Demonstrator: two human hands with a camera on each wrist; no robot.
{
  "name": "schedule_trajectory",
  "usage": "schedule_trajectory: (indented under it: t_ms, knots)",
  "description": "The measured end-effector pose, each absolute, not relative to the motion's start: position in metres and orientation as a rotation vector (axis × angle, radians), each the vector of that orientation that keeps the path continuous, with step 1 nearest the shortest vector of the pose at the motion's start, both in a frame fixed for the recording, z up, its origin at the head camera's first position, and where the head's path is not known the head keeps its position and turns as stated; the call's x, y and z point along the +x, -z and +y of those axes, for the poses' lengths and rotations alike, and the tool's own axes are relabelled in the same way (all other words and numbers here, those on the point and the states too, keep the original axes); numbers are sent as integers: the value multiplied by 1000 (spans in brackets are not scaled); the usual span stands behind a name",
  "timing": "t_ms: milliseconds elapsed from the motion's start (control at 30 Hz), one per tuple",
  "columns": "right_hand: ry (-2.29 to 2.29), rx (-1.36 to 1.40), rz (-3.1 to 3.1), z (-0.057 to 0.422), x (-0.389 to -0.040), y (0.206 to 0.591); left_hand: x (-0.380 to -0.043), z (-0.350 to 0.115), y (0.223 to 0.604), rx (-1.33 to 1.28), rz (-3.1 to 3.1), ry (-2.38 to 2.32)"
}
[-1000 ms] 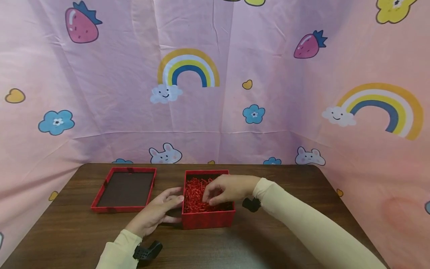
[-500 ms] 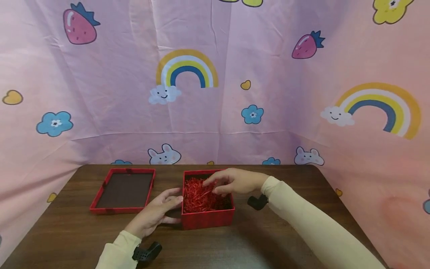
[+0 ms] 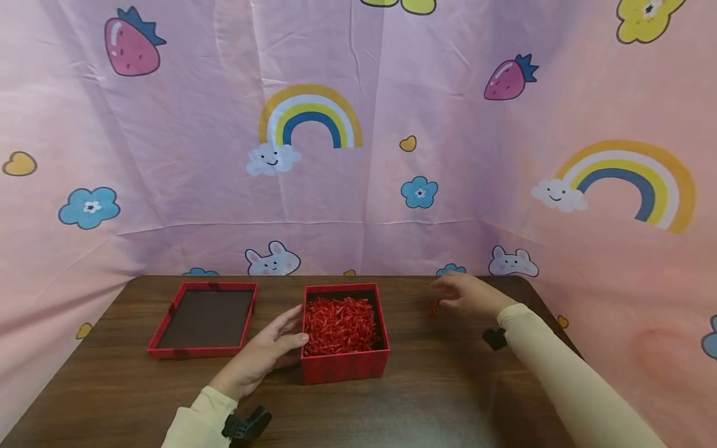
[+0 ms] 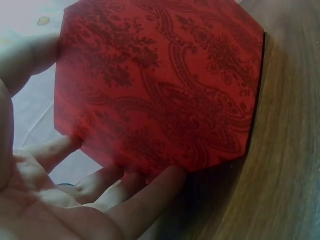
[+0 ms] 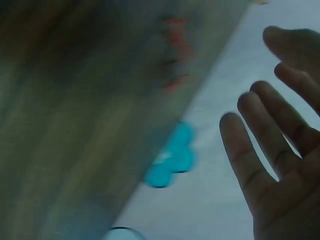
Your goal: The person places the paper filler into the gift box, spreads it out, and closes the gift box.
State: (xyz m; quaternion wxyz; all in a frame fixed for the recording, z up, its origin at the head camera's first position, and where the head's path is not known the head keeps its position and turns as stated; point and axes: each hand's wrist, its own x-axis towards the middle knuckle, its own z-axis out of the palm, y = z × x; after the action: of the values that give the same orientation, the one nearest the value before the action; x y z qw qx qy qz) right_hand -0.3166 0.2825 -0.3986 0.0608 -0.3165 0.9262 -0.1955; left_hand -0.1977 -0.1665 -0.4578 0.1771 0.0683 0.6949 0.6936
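A red patterned box (image 3: 344, 368) stands on the table, filled with crinkled red paper shreds (image 3: 340, 325). My left hand (image 3: 260, 354) rests against the box's left side. In the left wrist view its fingers (image 4: 150, 202) touch the edges of the patterned wall, with the thumb at the opposite edge. My right hand (image 3: 469, 294) is over the table to the right of the box. A few loose red paper shreds (image 3: 434, 307) show by its fingertips. The right wrist view shows its fingers spread and holding nothing; the shreds look blurred there, apart from the hand.
A red box lid (image 3: 196, 353) lies inside up at the left, its dark inner face showing. The brown wooden table (image 3: 437, 398) ends at a printed cloth backdrop (image 3: 330, 186) behind and at the sides.
My right hand has come up out of the box and moved right over the table. Loose red shreds now show there. The left hand stays at the box.
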Motion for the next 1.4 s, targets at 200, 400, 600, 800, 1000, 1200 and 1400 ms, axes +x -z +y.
schedule_trajectory:
  t_ms: [200,400,600,800,1000,1200,1400]
  knots:
    - [541,-916,2843,295,-323,440,-196,-165,458,186,1998,-1960]
    - [633,-844,2829,294,-325,457,-195,-164,462,194,1989,-1941]
    - [589,-837,2930,289,-331,463,-196,-165,461,202,1972,-1951]
    - [556,-842,3045,287,-332,462,-196,-166,457,233,1968,-1963]
    - [763,-687,2987,275,-322,435,-196,-167,457,267,1933,-1982]
    - [959,-811,2944,243,-309,389,-197,-167,458,244,1956,-1975]
    - [1035,-1038,2881,198,-292,370,-198,-167,458,248,1924,-1986]
